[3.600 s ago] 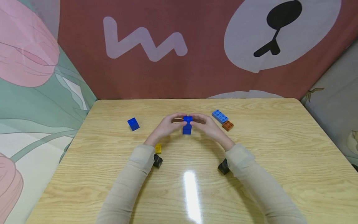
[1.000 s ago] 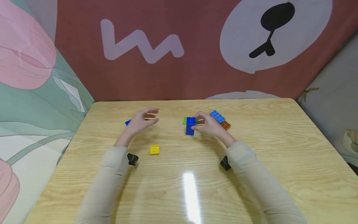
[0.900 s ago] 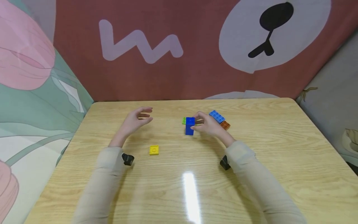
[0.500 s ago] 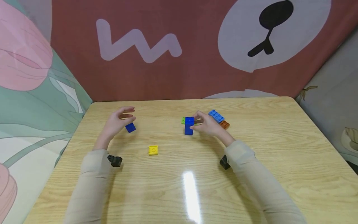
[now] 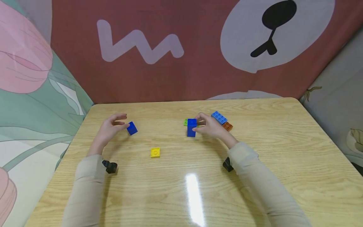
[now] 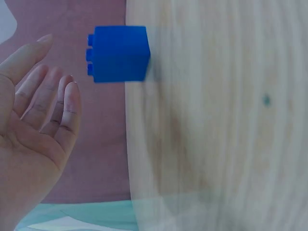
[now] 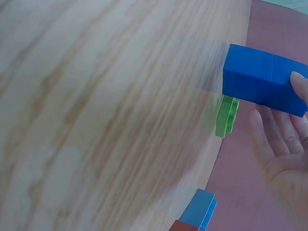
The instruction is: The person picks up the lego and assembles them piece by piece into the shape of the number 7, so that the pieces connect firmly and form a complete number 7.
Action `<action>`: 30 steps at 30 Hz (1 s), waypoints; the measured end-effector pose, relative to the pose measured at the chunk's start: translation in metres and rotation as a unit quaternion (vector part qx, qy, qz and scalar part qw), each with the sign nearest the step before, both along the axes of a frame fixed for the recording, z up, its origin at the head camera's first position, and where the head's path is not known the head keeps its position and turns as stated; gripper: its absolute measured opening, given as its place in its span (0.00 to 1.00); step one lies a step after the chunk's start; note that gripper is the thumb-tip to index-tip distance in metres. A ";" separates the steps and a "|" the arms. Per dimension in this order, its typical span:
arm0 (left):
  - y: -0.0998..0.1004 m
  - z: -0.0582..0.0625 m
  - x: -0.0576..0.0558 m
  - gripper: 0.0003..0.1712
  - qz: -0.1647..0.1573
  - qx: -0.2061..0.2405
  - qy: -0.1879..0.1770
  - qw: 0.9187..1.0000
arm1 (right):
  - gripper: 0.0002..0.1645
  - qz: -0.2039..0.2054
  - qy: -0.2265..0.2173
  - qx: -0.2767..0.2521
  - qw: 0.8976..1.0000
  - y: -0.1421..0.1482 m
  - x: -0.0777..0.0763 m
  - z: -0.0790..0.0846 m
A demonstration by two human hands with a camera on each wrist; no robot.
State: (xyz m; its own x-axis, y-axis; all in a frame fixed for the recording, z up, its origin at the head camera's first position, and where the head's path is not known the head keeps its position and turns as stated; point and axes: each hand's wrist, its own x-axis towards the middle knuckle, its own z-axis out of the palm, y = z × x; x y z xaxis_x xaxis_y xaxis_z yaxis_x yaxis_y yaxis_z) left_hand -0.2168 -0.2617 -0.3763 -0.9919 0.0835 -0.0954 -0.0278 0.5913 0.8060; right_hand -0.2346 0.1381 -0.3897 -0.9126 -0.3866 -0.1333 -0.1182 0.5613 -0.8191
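Note:
My left hand point(image 5: 109, 127) is beside a single blue brick point(image 5: 132, 128) on the left of the table, its thumb overlapping the brick's edge in the head view. In the left wrist view a gap shows between the loosely spread fingers point(image 6: 70, 113) and that studded block. Near the middle, two blue bricks point(image 5: 191, 130) stand stacked upright. My right hand point(image 5: 211, 126) pinches the upper one, with the thumb on its near side and a finger behind. A green brick point(image 7: 226, 118) lies low against the stack, partly hidden by it in the head view.
A yellow flat brick point(image 5: 155, 152) lies left of centre, nearer to me. Behind the right hand are a light blue brick point(image 5: 219, 117) and a brown brick point(image 5: 227, 126), close together. The wooden table point(image 5: 269, 132) ends at a red patterned backdrop point(image 5: 158, 82).
Both hands were at the blue stack at first. My left hand has let go and travelled left to the single blue brick. My right hand stays on the stack.

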 end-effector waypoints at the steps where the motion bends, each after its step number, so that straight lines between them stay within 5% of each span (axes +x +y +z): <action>1: -0.001 -0.001 0.000 0.35 0.000 -0.002 -0.004 1.000 | 0.24 -0.001 -0.002 0.001 1.000 0.000 0.000 0.000; 18: -0.010 -0.017 -0.001 0.41 -0.020 -0.001 -0.083 0.996 | 0.22 0.005 0.001 -0.008 1.000 0.000 0.002 0.001; 30: -0.004 -0.022 -0.003 0.35 -0.009 -0.013 -0.077 0.997 | 0.23 0.000 0.001 -0.005 1.000 -0.001 0.002 0.002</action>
State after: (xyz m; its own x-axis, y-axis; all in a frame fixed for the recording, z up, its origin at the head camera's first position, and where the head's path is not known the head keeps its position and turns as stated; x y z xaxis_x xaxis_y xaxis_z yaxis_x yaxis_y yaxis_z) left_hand -0.2202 -0.2657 -0.3983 -0.9638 0.0959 -0.2489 -0.1398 0.6132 0.7775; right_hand -0.2324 0.1374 -0.3879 -0.9130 -0.3876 -0.1270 -0.1199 0.5527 -0.8247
